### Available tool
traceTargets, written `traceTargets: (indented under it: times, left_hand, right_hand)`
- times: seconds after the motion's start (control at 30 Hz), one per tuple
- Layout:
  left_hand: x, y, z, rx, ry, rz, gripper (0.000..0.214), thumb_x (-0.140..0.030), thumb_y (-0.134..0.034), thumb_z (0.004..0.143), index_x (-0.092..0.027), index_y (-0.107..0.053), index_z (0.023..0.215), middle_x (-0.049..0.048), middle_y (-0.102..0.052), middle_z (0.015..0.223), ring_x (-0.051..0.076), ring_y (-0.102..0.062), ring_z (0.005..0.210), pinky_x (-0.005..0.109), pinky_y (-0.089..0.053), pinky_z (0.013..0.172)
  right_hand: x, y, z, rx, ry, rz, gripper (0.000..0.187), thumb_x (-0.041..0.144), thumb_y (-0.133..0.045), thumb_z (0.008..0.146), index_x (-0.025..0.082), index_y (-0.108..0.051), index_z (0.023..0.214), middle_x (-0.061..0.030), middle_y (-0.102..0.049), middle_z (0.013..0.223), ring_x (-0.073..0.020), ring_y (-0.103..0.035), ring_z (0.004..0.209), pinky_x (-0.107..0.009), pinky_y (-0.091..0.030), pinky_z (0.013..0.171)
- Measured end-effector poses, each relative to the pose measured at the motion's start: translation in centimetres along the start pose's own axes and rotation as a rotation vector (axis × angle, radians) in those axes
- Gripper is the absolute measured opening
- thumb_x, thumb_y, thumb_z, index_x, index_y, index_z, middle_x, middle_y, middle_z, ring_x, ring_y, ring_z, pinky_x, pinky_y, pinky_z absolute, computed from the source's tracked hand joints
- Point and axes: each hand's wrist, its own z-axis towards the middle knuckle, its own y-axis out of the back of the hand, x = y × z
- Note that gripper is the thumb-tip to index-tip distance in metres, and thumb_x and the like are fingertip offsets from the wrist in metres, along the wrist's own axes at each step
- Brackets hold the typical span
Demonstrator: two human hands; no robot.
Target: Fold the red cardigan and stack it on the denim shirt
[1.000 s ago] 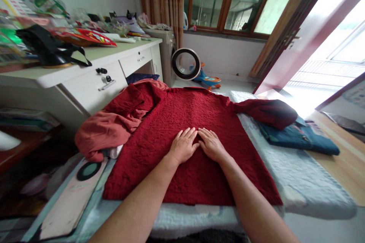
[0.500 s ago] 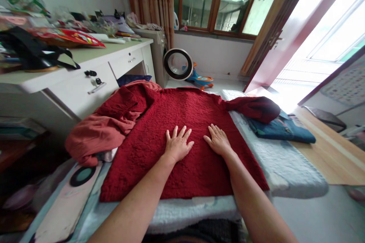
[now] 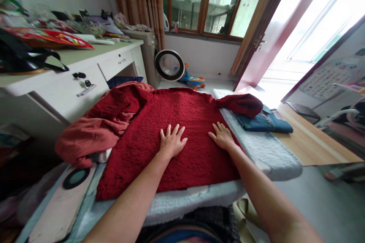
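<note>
Both of your hands lie flat on the red quilted jacket [image 3: 182,114], palms down, fingers spread, gripping nothing: left hand [image 3: 172,142] near the middle of its body, right hand [image 3: 222,136] close to its right edge. The jacket is spread across the white padded mat [image 3: 265,152] beside the desk [image 3: 94,60]. Its body looks smooth (my reading); the left sleeve [image 3: 94,129] is bunched in a heap, the right sleeve [image 3: 242,105] draped over folded blue clothes [image 3: 265,121]. Print on the wall chart [image 3: 325,79] and the red packet [image 3: 48,38] is too small to read.
</note>
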Motion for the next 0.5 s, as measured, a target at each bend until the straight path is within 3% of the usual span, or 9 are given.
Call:
traceTargets:
  times: [0.3, 0.5]
  left_hand:
    - [-0.1, 0.1, 0.0, 0.004, 0.010, 0.009, 0.063, -0.058, -0.037, 0.092, -0.034, -0.031, 0.149, 0.0042, -0.030, 0.157, 0.041, -0.020, 0.143, 0.071, -0.012, 0.108]
    - [-0.3, 0.3, -0.1, 0.006, 0.014, 0.026, 0.063, -0.057, -0.037, 0.092, -0.033, -0.031, 0.150, 0.0040, -0.030, 0.157, 0.041, -0.019, 0.143, 0.071, -0.013, 0.108]
  right_hand:
    - [-1.4, -0.3, -4.0, -0.104, -0.084, -0.064, 0.066, 0.053, -0.037, 0.097, 0.012, -0.035, 0.149, -0.0213, -0.027, 0.155, -0.0321, -0.024, 0.144, -0.042, -0.019, 0.114]
    - [-1.0, -0.8, -7.9, -0.171, -0.122, -0.069, 0.059, 0.047, -0.039, 0.097, 0.014, -0.041, 0.146, -0.0199, -0.034, 0.152, -0.0331, -0.026, 0.142, -0.044, -0.022, 0.112]
